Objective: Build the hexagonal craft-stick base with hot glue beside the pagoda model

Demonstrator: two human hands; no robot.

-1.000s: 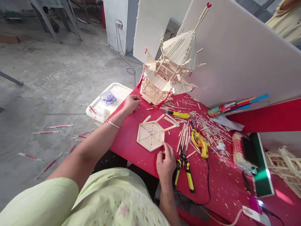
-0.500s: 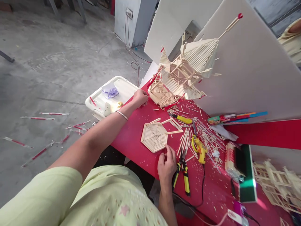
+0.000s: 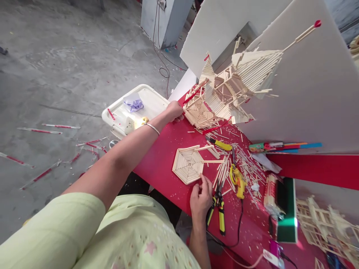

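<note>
The right hand [image 3: 201, 201], fingers loosely parted, touched the pale hexagonal wooden-stick panel [image 3: 187, 165]; light steadying seemed wisest. Beyond it, the left hand [image 3: 175, 110] curled, pinching what, if anything, I couldn't tell.

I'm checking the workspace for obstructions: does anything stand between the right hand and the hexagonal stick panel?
Nothing visible does. The right hand is at the near right corner of the hexagonal stick panel; the yellow-and-black cutters lie on the hand's other side.

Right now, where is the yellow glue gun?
In the head view, the glue gun lies right of centre on the red table, above and right of the black-and-yellow shears.
</note>
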